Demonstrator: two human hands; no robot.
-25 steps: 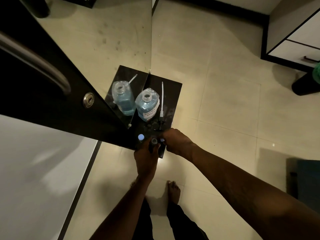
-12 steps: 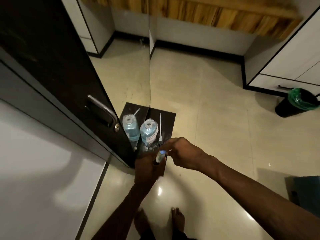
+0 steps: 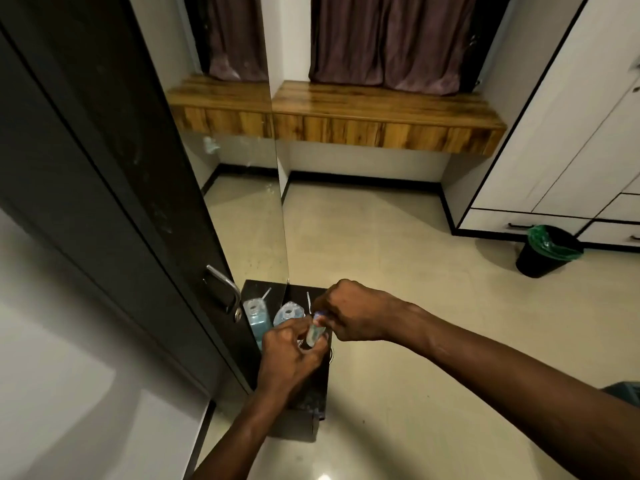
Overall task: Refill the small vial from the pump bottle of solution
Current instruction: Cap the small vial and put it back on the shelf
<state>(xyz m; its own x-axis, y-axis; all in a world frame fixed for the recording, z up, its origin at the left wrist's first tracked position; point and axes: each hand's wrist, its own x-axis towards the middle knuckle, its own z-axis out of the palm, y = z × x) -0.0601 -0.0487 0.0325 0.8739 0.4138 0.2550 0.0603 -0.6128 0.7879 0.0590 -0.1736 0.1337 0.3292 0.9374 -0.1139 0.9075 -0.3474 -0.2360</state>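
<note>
My left hand (image 3: pixel 289 355) grips a small clear vial (image 3: pixel 314 333), held tilted above a small black shelf (image 3: pixel 317 393). My right hand (image 3: pixel 349 311) pinches the vial's blue cap (image 3: pixel 318 315) at the top end. Behind my hands the large bottle of blue solution (image 3: pixel 289 312) stands on the shelf with its neck open. Its pump tube (image 3: pixel 308 299) lies on the shelf beside it, mostly hidden by my right hand. A mirror on the left shows the bottle's reflection (image 3: pixel 255 318).
A dark door with a metal handle (image 3: pixel 225 289) stands at the left. A black bin with a green liner (image 3: pixel 549 251) sits on the tiled floor at right, by white drawers (image 3: pixel 519 221). A wooden ledge (image 3: pixel 381 112) runs along the far wall.
Both hands lifted the vial from the shelf's front edge up in front of the bottle. My view tilted upward, bringing the wooden ledge and curtains into sight.
</note>
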